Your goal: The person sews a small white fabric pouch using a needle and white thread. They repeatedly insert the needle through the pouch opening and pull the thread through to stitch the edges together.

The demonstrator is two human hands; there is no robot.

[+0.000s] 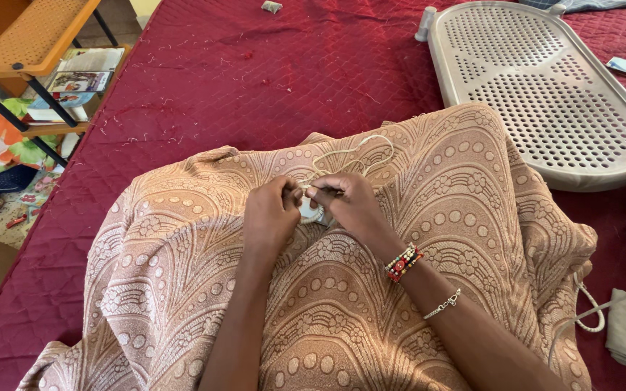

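Both hands, left hand (269, 213) and right hand (349, 203), pinch a cream cord (356, 150) (looping away toward twelve o'clock) at the middle of the peach patterned fabric (472, 217) on the maroon quilt (255, 80).

There are two hands, the left hand (269, 215) and the right hand (351, 203), two bracelets, a beaded one (402, 263) and a silver chain one (443, 305), one patterned tan cloth (342, 304), one cream cord (356, 153), one grey perforated tray (545, 87) and one red quilted bed cover (255, 80).
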